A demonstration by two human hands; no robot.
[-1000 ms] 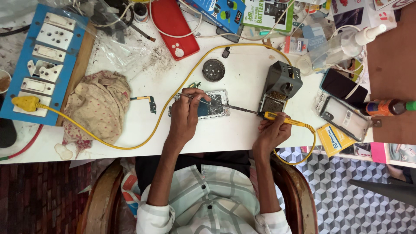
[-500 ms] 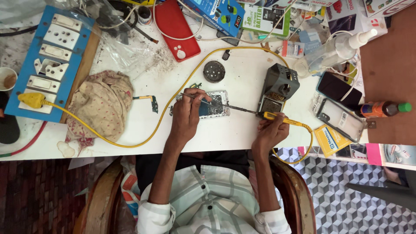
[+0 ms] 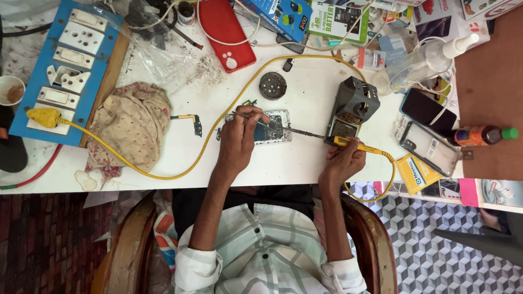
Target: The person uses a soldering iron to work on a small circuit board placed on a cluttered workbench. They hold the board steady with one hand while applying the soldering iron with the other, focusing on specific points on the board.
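Phone (image 3: 272,128) at frame centre, under left hand (image 3: 239,139) pinching tweezers (image 3: 248,116); right hand (image 3: 343,160) clamped on iron (image 3: 327,137), tip pointing left.

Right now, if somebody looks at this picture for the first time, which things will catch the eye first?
Probably the two hands at the middle of the white table: the left hand holds tweezers over an opened phone, and the right hand holds a yellow soldering iron pointing at it. Next, the long yellow cable running to the blue switchboard at far left.
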